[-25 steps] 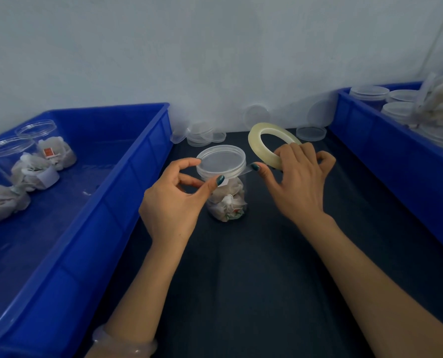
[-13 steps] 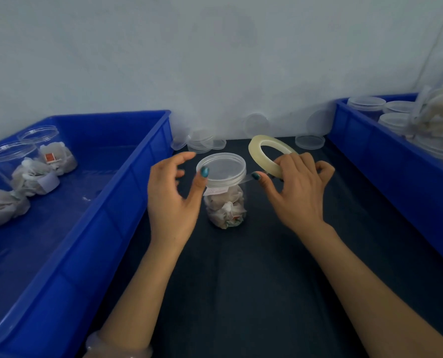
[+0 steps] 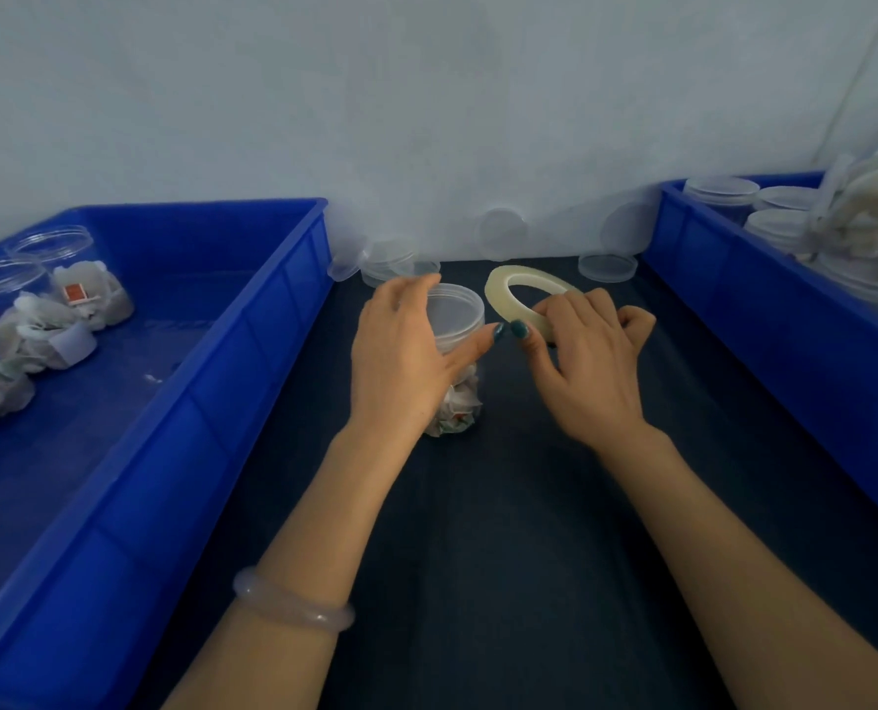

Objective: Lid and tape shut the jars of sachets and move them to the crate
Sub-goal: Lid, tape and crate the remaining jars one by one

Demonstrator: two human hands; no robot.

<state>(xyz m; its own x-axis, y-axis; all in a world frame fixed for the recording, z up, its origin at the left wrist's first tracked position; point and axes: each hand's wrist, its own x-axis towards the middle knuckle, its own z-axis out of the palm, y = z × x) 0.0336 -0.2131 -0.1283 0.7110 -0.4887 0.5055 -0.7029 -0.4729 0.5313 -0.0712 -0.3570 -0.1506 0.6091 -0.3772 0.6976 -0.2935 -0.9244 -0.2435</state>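
Clear plastic jar (image 3: 458, 408) of sachets stands on the dark tabletop (image 3: 529, 530), right of the blue crate (image 3: 196, 402) — my left hand (image 3: 406, 361) curls round its top, thumb against the rim of its lid (image 3: 452, 314). My right hand (image 3: 593, 363) grips the tape roll (image 3: 498, 295) just beside it.

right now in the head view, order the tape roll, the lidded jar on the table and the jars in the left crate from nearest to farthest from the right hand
1. tape roll: held in the right hand itself, at its fingertips.
2. lidded jar: just left of that hand, at centre.
3. jars in the left crate: far left.
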